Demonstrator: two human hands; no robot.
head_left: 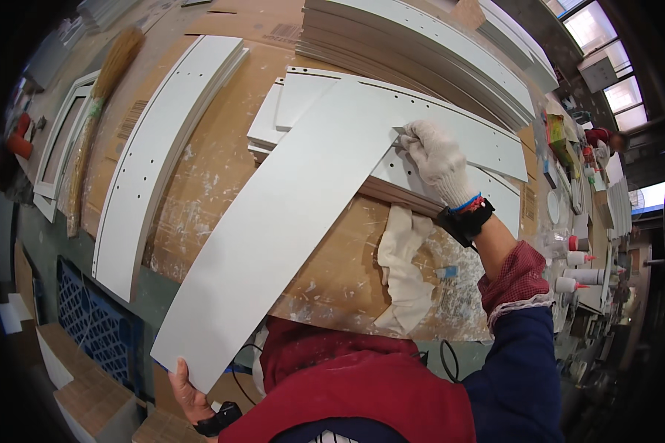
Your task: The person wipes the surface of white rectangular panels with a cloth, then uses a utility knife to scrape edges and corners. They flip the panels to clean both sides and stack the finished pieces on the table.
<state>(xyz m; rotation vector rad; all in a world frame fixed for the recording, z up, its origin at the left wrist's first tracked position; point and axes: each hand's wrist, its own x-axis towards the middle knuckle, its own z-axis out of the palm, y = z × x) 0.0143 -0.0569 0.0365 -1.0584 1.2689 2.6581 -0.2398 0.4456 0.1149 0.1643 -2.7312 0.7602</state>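
A long white panel [266, 221] slants from the lower left up across a stack of white boards. My bare left hand [189, 393] grips its near end, thumb on the top face and the other fingers hidden beneath. At the panel's far right corner is my right hand [437, 159], in a white knitted glove. Its fingers are closed in a pinch, with a small dark sliver showing at their tips; I cannot make out what it is. Under the panel, the stacked white boards [488, 151] have rows of small dark holes.
Another stack of drilled white boards [144, 159] lies to the left, beside a straw broom [89, 140]. More boards [421, 44] are piled at the back. A cream cloth [404, 273] rests on the paint-flecked cardboard. Bottles [569, 284] stand at right; a blue plastic crate [96, 317] sits lower left.
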